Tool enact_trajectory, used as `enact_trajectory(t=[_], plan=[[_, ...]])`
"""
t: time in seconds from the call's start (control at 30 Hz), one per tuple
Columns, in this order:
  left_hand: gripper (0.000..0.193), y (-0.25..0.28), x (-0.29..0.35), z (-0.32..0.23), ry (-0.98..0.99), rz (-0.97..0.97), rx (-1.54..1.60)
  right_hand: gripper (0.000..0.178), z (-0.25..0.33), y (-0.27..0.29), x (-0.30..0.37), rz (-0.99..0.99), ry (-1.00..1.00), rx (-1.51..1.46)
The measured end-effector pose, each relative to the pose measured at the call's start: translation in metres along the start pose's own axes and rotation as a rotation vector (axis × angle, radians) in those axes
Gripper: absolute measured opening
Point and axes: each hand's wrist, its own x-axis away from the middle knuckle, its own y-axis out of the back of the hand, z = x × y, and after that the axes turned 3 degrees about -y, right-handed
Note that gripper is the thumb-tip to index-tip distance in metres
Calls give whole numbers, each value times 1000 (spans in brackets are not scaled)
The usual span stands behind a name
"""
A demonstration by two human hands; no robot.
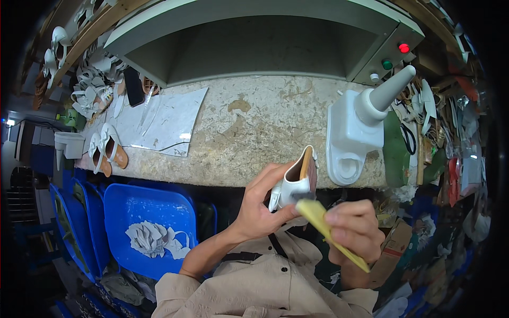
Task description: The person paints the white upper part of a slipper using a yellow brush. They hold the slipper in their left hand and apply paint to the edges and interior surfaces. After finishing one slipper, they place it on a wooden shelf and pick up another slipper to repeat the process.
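Observation:
A white shoe with a tan insole (297, 186) is tilted up in front of me, just off the bench's front edge. My left hand (257, 201) is closed round its near left side, with the thumb low against it. In my right hand (356, 229) is a brush with a flat yellow handle (326, 225). Its dark bristle end is at the shoe's lower side, beside my left thumb, and is blurred; whether it touches cannot be made out. The fingers of my right hand are pressed along the handle.
On the bench (254, 122) stands a white plastic pot with a grey cone (352, 124). A grey metal hood (254, 10) spans the back. At left are a pale sheet (169, 116), a dark phone (133, 86) and white sandals (110, 143); below, a blue bin (124, 212) holds white pieces.

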Motion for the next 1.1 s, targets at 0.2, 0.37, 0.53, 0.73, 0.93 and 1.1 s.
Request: enact_trajectory(t=[0.2, 0.37, 0.53, 0.73, 0.93, 1.1], plan=[[65, 0, 5, -2, 203, -11, 186, 23, -13, -8, 15, -107, -12, 17], [65, -2, 12, 3, 278, -60, 307, 28, -11, -12, 19, -45, -18, 31], [64, -2, 14, 13, 345, -62, 386, 30, -6, -18, 16, -120, -81, 127], [61, -2, 12, 20, 419, -111, 536, 29, -7, -16, 25, -43, -71, 70], [63, -7, -2, 11, 533, -169, 740, 24, -14, -15, 37, -108, -114, 70], [64, -7, -5, 23, 662, -177, 880, 28, -18, -15, 31, -1, -112, -3]])
